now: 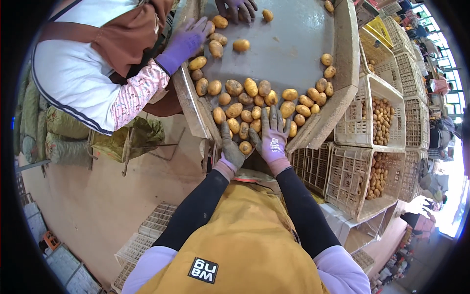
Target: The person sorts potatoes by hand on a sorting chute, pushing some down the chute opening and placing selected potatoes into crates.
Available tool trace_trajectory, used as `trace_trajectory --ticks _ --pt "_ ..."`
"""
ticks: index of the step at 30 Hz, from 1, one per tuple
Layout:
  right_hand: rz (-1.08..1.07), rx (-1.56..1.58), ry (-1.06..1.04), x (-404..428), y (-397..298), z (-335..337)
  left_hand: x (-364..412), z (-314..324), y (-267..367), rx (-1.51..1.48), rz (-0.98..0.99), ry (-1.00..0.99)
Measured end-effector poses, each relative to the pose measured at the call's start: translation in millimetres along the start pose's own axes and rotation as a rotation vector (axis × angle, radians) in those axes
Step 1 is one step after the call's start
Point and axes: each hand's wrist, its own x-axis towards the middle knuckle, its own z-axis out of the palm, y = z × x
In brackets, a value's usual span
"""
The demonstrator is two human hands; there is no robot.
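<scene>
My left hand [232,151], in a soiled purple-grey glove, stands at the left side of the narrow mouth of a sorting chute [205,117]. A single potato [245,147] lies right beside its palm, between my two hands. My right hand [272,137], in a purple glove with a dirty thumb and fingertips, lies palm down with fingers spread over the potatoes at the mouth. It touches several of them and grips none. Many potatoes [250,87] crowd the lower end of the grey chute bed [290,33], and some line its right wall.
A co-worker's purple-gloved hand [187,42] rests by the left rim, and another dark-gloved hand [240,9] reaches over potatoes at the top. To the right, plastic crates [349,125] hold potatoes. A metal-framed stand [126,150] with green sacking stands left; more crates [137,246] sit below.
</scene>
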Motion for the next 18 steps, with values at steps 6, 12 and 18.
trace_trajectory --ticks 6,12,18 --pt "0.019 -0.036 -0.044 -1 4 10 -1 -7 5 0.047 -0.083 0.04" --pt "0.027 -0.032 -0.041 0 9 13 -19 -22 3 0.454 0.068 0.254" --pt "0.043 -0.085 -0.067 2 7 14 -10 -44 -13 0.713 -0.04 0.369"
